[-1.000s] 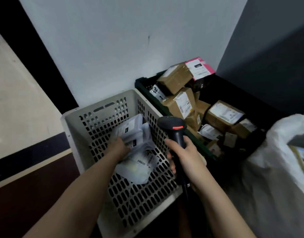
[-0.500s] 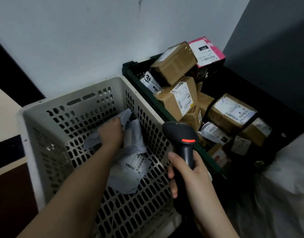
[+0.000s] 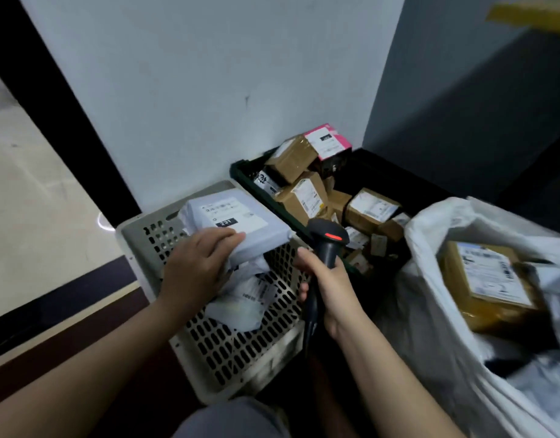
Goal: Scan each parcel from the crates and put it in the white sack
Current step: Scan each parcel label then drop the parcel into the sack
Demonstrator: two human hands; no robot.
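The left hand (image 3: 198, 267) grips the grey mailer parcel (image 3: 237, 227) label-up above the pale crate (image 3: 228, 339), so the right hand (image 3: 331, 286), wrapped round the scanner (image 3: 327, 245), should aim left at the barcode before the white sack (image 3: 430, 295) at right.

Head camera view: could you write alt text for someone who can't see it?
A person's left hand lifts a grey parcel from a perforated crate while the right hand holds a barcode scanner. A white sack stands right, a dark crate of boxes behind.
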